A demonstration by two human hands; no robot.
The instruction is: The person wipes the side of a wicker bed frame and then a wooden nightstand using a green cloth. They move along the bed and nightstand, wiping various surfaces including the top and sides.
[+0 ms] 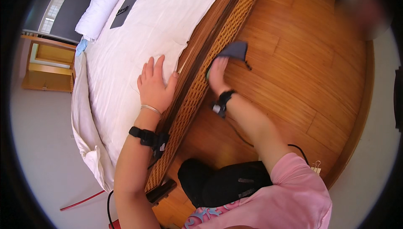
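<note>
Lying along the right side of the woven rail (184, 117), the dark blue-grey cloth (236, 51) looks thin, light and limp, likely neither slippery nor fragile, with a free flap sagging away from the rail. Right hand (218, 74), also right of the rail, has its fingers close together over the cloth's near part, blurred, thumb grip impossible to tell; left hand (155, 87) lies on the white sheet (121, 86) left of the rail, fingers spread. Best hold, I judge: bunched mid-cloth, flat fingers backing it, loose corner tucked in.
</note>
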